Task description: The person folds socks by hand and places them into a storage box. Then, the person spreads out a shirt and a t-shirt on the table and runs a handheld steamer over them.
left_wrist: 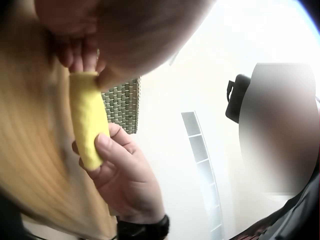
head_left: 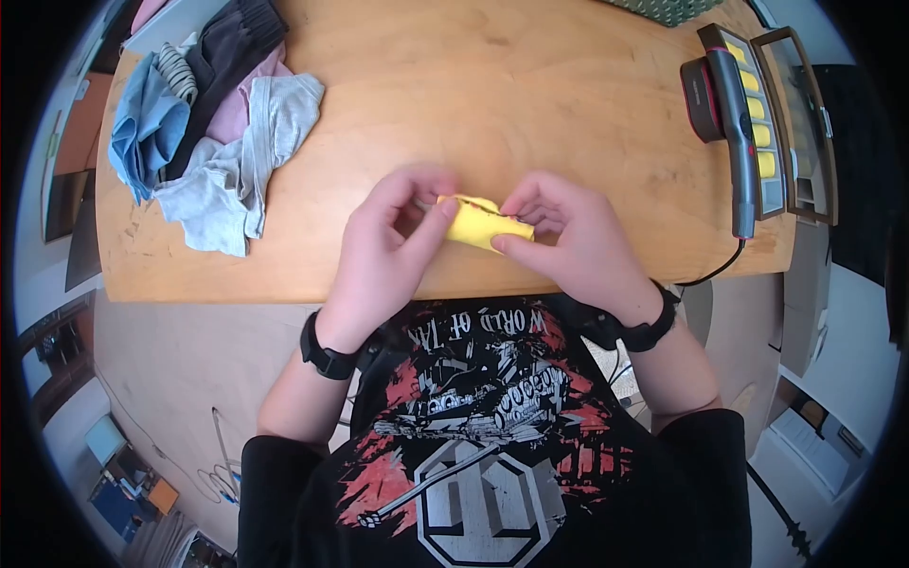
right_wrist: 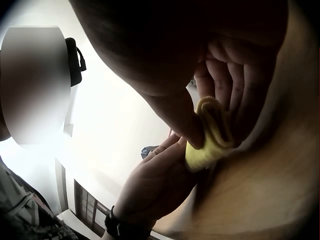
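Observation:
A rolled piece of yellow cloth [head_left: 483, 225] lies across both hands near the front edge of the wooden table [head_left: 426, 104]. My left hand [head_left: 390, 232] pinches its left end between thumb and fingers. At the other end my right hand [head_left: 579, 237] grips it, thumb on the near side and fingers curled behind. In the left wrist view the yellow roll [left_wrist: 89, 120] looks like a smooth narrow tube. The right wrist view shows its end [right_wrist: 212, 127] with folded layers wound inside one another.
Crumpled clothes [head_left: 213, 142] in blue, black, pink and grey are heaped at the left. On the right stands a compartment box [head_left: 772, 194] with several yellow rolls, beside a dark corded appliance [head_left: 743, 180] with red trim. A green woven basket [head_left: 668, 8] is at the back.

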